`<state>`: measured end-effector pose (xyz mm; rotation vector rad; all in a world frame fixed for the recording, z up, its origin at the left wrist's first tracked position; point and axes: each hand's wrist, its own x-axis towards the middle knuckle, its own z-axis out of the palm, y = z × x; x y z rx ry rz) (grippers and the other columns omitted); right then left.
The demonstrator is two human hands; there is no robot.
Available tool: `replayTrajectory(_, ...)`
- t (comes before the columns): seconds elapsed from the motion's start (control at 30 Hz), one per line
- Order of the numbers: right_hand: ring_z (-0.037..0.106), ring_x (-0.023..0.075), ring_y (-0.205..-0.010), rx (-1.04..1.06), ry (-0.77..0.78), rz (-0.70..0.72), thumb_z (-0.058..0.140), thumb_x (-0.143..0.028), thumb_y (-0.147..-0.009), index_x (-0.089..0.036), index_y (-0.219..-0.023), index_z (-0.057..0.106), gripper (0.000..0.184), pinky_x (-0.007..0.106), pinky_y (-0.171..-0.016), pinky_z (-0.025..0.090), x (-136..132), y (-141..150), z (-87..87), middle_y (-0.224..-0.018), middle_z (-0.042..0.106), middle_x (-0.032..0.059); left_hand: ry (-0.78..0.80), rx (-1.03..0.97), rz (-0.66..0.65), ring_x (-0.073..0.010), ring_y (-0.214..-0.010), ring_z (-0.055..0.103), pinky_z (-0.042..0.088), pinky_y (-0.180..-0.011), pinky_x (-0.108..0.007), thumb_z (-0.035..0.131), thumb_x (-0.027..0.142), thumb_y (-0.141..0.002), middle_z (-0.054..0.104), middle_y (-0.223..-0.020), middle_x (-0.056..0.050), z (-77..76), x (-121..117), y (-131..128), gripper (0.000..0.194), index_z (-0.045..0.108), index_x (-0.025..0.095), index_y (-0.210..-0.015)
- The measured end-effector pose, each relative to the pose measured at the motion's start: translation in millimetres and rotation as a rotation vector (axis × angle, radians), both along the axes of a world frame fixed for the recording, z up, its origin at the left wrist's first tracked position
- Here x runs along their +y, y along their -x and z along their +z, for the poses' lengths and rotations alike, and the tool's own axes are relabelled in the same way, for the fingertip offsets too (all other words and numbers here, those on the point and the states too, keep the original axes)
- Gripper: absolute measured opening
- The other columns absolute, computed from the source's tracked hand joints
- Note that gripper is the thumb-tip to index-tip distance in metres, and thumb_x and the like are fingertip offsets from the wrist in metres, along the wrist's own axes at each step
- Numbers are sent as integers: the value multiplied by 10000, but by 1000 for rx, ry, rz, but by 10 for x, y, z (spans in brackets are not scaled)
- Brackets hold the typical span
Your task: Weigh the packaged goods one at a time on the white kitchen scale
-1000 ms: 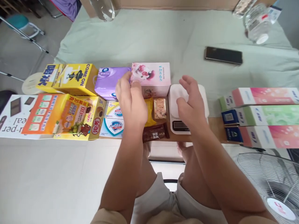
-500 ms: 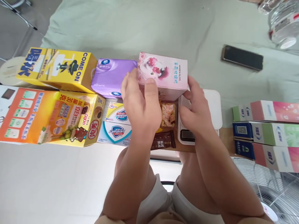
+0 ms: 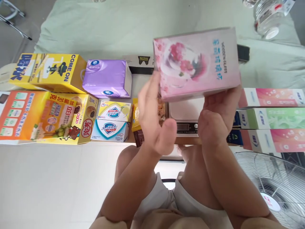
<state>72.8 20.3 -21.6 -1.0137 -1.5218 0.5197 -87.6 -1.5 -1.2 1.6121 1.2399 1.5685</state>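
- Grasps the pink box (image 3: 195, 63) between left hand (image 3: 151, 121) and right hand (image 3: 214, 122), tilted, right end slightly higher.
- Sets left-hand fingers along the left end, with thumb standing off the cardboard.
- Cups the right hand beneath the near right edge, with fingers partly hidden.
- Holds the box up just beyond both palms, over the far part of the white scale (image 3: 186, 111).
- Leaves wide open room beyond the hands, on the green cloth (image 3: 114, 28).
- Leaves a gap left of the left hand, up to the right edge of the purple pack (image 3: 105, 76).
- Leaves little room right of the right hand, close to the ends of the long boxes (image 3: 274, 117).
- Passes both forearms over the near edge of the wooden board (image 3: 184, 140).
- Counts one pink box and one scale at the hands.
- Counts three long boxes right of the right hand: two pink, one green.
- Counts two Safeguard boxes (image 3: 111, 127) and one purple pack left of the left hand.
- Counts one yellow packet (image 3: 135, 116) just beside the left hand, partly covered.
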Motion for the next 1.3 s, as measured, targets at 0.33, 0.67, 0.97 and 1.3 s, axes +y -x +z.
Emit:
replayTrajectory(0.33, 492, 338, -1548, 51, 111, -124, 531, -439, -791, -435, -1525, 438, 740, 626, -1286, 441, -380, -241, -77, -1602, 519, 26, -200, -4, -114, -334, -1427, 562, 479, -1204, -524, 361, 601, -1044, 568, -1508, -126, -136, -102, -231, 576, 464, 320, -1536)
replayTrajectory(0.67, 184, 295, -1711, -91, 31, -230, 498, -469, -940, -462, -1658, 277, 752, 641, -1413, 168, -564, -420, -175, -1769, 306, -51, -166, 39, -19, -315, -1447, 527, 406, -1246, -513, 391, 563, -1051, 558, -1480, -118, -264, -117, -165, 493, 514, 313, -1458)
replayTrajectory(0.97, 214, 276, -1704, -97, 34, -188, 513, -417, -959, -495, -1633, 313, 707, 625, -1419, 179, -567, -445, -106, -1753, 343, -58, -113, 7, -9, -325, -1504, 475, 410, -1265, -526, 385, 635, -1031, 524, -1517, -110, -227, -52, -238, 524, 555, 302, -1399)
replayTrajectory(1.3, 294, 310, -1671, -70, 99, -201, 505, -456, -957, -429, -1624, 330, 690, 631, -1398, 241, -531, -430, -142, -1727, 357, 4, 53, 82, 13, -358, -1598, 405, 404, -1285, -613, 275, 824, -976, 514, -1601, -81, -326, -16, -285, 709, 469, 372, -1487)
